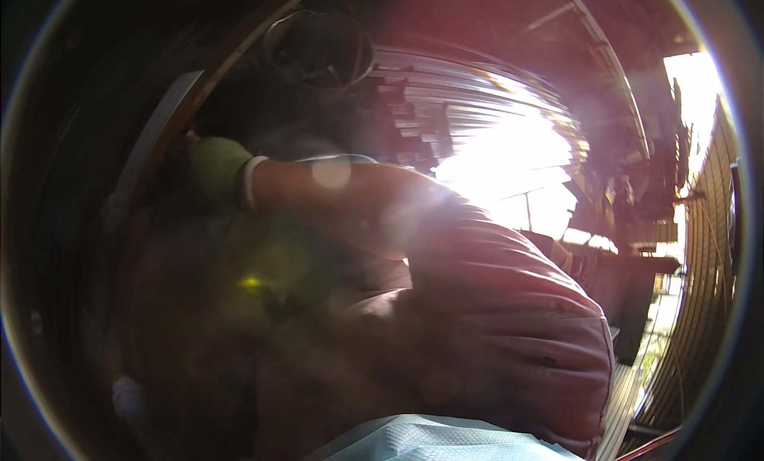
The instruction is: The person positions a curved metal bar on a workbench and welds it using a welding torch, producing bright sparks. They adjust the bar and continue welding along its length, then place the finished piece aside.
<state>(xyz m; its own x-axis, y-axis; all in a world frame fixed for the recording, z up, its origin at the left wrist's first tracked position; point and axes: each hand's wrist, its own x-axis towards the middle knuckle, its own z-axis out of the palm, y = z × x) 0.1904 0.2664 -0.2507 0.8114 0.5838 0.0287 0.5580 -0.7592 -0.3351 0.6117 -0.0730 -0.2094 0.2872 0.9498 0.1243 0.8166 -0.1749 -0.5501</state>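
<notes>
My right hand (219, 167), in a green glove with a pale cuff, reaches out from a short reddish sleeve. It lies beside a long brown edge (236, 52) at the upper left, and its fingers are lost in shadow. Whether it holds anything cannot be told. A dim green patch lies below my forearm in deep shadow; whether it is my left glove is unclear, and my left hand cannot be made out. A pale flat strip (158, 130) runs outside the brown edge. Part of a light blue face mask (441, 440) shows at the bottom.
Beyond my arm is a round, thin-rimmed container (319, 50) with unclear contents. Long, stacked metal-looking pieces (421, 106) lie to its right, partly lost in glare. A ribbed wall or sheet (707, 252) curves along the far right. The left side is very dark.
</notes>
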